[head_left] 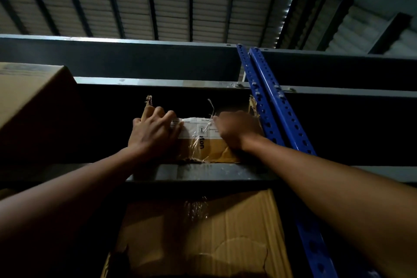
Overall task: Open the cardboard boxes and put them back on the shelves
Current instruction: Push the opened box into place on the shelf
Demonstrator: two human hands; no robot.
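A brown cardboard box [203,144] with a white label and torn tape stands on a dark high shelf [203,172], its top flaps ragged and raised. My left hand [153,133] lies on the box's left front, fingers spread and bent over its top edge. My right hand [237,130] is on the box's right front with fingers curled against the label near a loose strip of tape; what the fingers hold is hidden.
Two blue perforated uprights [268,101] rise just right of the box. A large cardboard box [33,97] stands at the upper left. On the shelf below sits another torn cardboard box [203,232]. Roof sheeting spans overhead.
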